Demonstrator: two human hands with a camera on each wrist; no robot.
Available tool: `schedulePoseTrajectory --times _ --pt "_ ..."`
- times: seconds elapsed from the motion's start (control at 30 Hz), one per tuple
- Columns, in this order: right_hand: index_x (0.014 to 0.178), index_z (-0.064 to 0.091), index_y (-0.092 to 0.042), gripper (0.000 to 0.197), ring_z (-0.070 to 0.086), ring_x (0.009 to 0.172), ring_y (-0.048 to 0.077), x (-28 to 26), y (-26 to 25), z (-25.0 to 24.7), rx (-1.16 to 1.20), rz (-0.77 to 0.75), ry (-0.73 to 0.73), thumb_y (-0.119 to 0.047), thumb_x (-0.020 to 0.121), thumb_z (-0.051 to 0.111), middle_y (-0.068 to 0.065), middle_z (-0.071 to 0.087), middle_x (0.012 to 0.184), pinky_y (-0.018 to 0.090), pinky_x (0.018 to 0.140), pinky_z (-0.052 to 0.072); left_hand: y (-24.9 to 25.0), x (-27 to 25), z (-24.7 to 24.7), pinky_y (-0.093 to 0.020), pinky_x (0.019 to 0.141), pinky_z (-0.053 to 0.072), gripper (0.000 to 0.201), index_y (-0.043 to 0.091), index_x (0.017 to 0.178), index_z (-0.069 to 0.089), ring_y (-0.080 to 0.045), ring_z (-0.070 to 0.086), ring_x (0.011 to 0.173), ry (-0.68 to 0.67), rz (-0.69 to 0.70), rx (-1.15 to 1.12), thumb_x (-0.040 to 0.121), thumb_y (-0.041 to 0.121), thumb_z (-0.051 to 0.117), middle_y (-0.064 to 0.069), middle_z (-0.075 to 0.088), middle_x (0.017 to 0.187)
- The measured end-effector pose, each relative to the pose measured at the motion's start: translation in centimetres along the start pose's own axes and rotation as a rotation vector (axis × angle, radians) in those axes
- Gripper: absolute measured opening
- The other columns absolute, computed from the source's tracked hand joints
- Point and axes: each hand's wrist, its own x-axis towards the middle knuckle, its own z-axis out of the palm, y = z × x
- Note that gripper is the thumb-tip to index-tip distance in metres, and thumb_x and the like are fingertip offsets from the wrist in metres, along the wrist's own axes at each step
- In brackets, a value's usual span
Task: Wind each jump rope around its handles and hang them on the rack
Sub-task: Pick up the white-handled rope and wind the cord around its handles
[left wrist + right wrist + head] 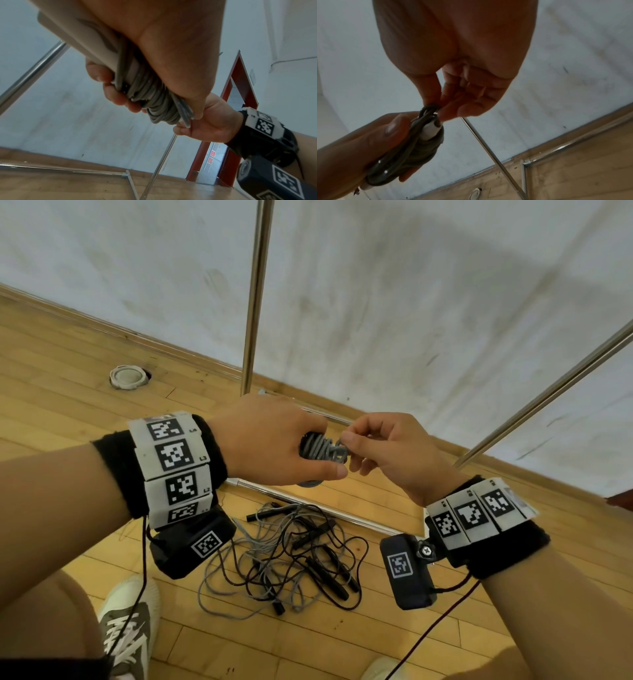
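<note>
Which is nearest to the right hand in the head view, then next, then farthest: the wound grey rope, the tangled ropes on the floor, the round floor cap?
1. Wound grey rope: pinched by the right hand.
2. Tangled ropes: on the floor below both hands.
3. Round floor cap: far left, near the wall.

Soft even daylight; dim, blurred wrist views.

Scuffed white wall (411,302) meets wooden plank floor (51,364); red door frame (240,75) beyond.
</note>
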Motion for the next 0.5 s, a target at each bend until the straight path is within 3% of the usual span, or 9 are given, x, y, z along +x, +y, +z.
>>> schedulePoseTrajectory --times 0.13,0.27,0.37,0.43,0.5 --pt "0.086 0.066 -0.012 0.012 0.065 0.06 0.015 0.2 -0.2 0.0 -0.035 -0.052 0.063 -0.015 0.096 0.061 0.004 0.069 0.069 0.027 0.055 0.052 -0.4 0.3 -0.6 -0.021 0.045 0.035 0.076 0.039 0.084 0.053 0.0 0.05 0.048 -0.049 -0.002 -0.075 0.054 0.105 0.027 0.015 0.054 0.056" --pt "0.088 0.062 -0.009 0.013 0.066 0.056 0.016 0.6 -0.2 -1.7 0.035 -0.057 0.205 -0.012 0.099 0.055 0.0 0.069 0.066 0.028 0.053 0.052 -0.6 -0.1 -0.7 -0.024 0.047 0.041 0.079 0.039 0.086 0.054 -0.001 0.053 0.054 -0.131 0.0 -0.095 0.05 0.105 0.032 0.015 0.057 0.062" --pt "0.088 0.062 -0.009 0.013 0.062 0.055 0.016 0.8 0.1 -3.1 0.048 -0.088 0.298 -0.007 0.099 0.055 -0.001 0.067 0.066 0.031 0.056 0.052 -0.8 -0.1 -0.5 -0.025 0.049 0.042 0.058 0.037 0.082 0.055 -0.003 0.055 0.057 -0.113 -0.056 -0.221 0.064 0.091 0.046 0.012 0.058 0.062" --pt "0.094 0.066 -0.01 0.013 0.062 0.055 0.014 0.7 0.3 -3.2 0.018 -0.118 0.306 -0.003 0.097 0.055 -0.002 0.067 0.066 0.029 0.058 0.054 -1.0 0.1 -0.4 -0.026 0.051 0.041 0.046 0.035 0.08 0.058 -0.005 0.055 0.061 -0.117 -0.077 -0.297 0.07 0.08 0.057 0.01 0.058 0.064" --pt "0.102 0.07 -0.012 0.017 0.063 0.056 0.013 0.5 0.4 -3.0 -0.033 -0.147 0.284 -0.001 0.096 0.057 -0.002 0.068 0.067 0.025 0.059 0.056 -1.4 0.3 -0.2 -0.034 0.058 0.049 0.041 0.031 0.085 0.065 -0.009 0.056 0.065 -0.145 -0.082 -0.33 0.072 0.07 0.065 0.006 0.061 0.073"
